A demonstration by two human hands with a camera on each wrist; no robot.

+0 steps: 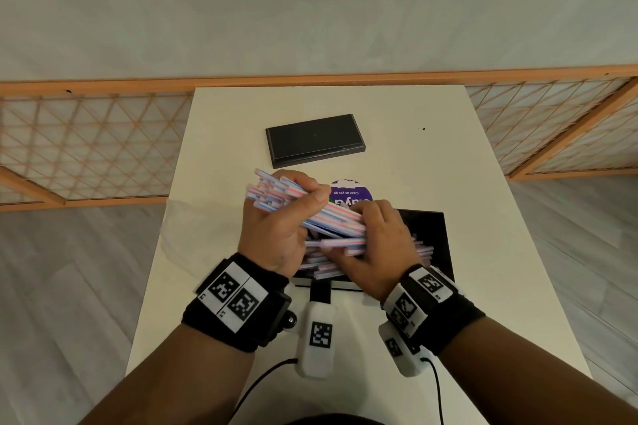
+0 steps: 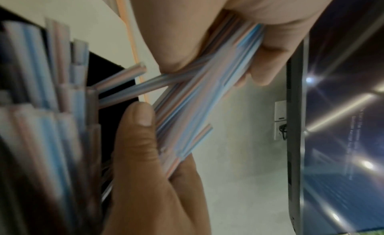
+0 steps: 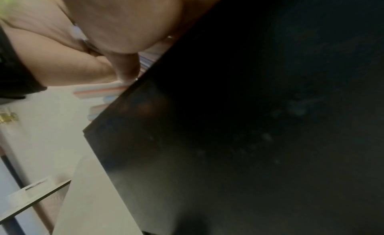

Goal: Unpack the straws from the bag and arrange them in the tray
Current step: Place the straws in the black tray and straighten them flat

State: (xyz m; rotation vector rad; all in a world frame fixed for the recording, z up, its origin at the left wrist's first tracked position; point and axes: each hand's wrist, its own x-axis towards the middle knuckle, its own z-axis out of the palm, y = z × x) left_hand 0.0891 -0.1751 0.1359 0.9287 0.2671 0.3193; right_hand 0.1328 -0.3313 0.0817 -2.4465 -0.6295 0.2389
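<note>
Striped straws (image 1: 331, 217) bunched over the black tray (image 1: 435, 241), long axis slanting from far-left down to near-right, far ends fanned out past the left hand (image 1: 276, 235). Left grip clamped round the bundle, thumb (image 2: 139, 121) pressed along its side; right hand (image 1: 376, 245) curled over the near end, clamped on the same bundle. More straws (image 1: 321, 267) lying loose in the tray beneath, roughly crosswise, some ends poking over the near rim. Tray sitting right of centre on the white desk (image 1: 483, 217), its right wall well clear of the desk's right edge. Open desk to the left of the hands. Behind the hands, a purple round label (image 1: 352, 191), partly hidden; farther back, a flat black lid (image 1: 314, 140), skewed slightly, apart from the tray. Beyond the desk's far edge, a wooden lattice screen (image 1: 86, 145) on a grey plank floor (image 1: 69, 286).
</note>
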